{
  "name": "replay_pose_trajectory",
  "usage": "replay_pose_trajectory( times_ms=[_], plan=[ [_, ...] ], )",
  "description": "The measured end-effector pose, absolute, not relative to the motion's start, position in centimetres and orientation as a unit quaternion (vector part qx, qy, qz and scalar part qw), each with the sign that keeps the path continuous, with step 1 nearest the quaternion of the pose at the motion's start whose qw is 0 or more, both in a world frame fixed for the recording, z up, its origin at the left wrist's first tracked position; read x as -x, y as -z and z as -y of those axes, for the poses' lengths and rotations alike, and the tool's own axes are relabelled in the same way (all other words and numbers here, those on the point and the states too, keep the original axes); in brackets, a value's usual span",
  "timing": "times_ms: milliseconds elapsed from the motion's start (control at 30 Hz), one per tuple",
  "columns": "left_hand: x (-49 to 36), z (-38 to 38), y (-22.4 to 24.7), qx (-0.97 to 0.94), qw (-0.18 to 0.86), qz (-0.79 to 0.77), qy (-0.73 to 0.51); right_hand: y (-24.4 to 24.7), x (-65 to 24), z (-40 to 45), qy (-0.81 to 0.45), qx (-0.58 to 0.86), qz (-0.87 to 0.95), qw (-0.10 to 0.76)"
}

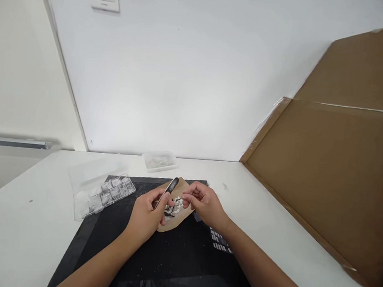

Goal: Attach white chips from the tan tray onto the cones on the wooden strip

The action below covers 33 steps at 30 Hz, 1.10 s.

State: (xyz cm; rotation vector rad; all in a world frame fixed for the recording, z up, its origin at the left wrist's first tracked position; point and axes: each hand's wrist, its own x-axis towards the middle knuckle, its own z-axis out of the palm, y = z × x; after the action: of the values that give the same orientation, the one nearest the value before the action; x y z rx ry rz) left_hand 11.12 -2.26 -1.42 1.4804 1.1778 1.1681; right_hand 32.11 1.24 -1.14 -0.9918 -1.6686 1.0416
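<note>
My left hand [150,209] is closed round a slim dark strip [172,185] with a rounded, shiny upper end; its exact kind cannot be made out. Beneath both hands lies a piece of brown paper [173,225], and on it a small heap of white bits [178,204] mixed with some dark pieces. Over the right side of this paper, my right hand [202,203] has thumb and fingertips pressed together. Whatever is in that pinch is too small to tell. The paper rests on a black mat [173,263].
Left of the mat's far edge is a clear compartment box [105,194] with small bags inside, its lid folded back. A translucent tray [159,162] stands by the wall. Under my right forearm lies a dark sheet with white rectangles [219,241]. Cardboard panels [337,175] rise at right.
</note>
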Motion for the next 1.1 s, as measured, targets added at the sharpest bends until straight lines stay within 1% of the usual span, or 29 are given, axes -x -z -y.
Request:
replay_pose_trajectory(
  times_ms=[100, 200, 433, 567, 700, 867, 1000, 1100],
  plan=[
    [-11.2, 2.4, 1.6, -0.595, 0.453, -0.478, -0.461, 1.9, -31.8, -0.8, -0.4, 0.426, 0.654, 0.481],
    [-11.2, 2.4, 1.7, -0.598, 0.451, -0.485, -0.452, 2.4, -31.4, -0.5, -0.409, 0.445, 0.631, 0.487],
    [-11.1, 2.6, 1.5, -0.658, 0.388, -0.494, -0.416, 2.8, -31.6, -0.7, -0.445, 0.441, 0.645, 0.437],
    [-11.1, 2.6, 1.5, -0.696, 0.332, -0.481, -0.418, 2.8, -32.4, -1.1, -0.418, 0.433, 0.659, 0.451],
    [-10.9, 2.4, 1.7, -0.697, 0.32, -0.481, -0.424, 2.8, -32.5, -1.0, -0.407, 0.424, 0.661, 0.466],
    [-10.9, 2.4, 1.8, -0.725, 0.255, -0.483, -0.419, 2.6, -32.1, -0.3, -0.366, 0.42, 0.685, 0.47],
    [-10.9, 2.5, 1.6, -0.756, 0.199, -0.458, -0.424, 2.3, -31.9, 0.2, -0.308, 0.42, 0.714, 0.468],
    [-11.0, 2.6, 1.4, -0.766, 0.19, -0.443, -0.426, 2.2, -31.6, 0.5, -0.254, 0.431, 0.726, 0.472]
  ],
)
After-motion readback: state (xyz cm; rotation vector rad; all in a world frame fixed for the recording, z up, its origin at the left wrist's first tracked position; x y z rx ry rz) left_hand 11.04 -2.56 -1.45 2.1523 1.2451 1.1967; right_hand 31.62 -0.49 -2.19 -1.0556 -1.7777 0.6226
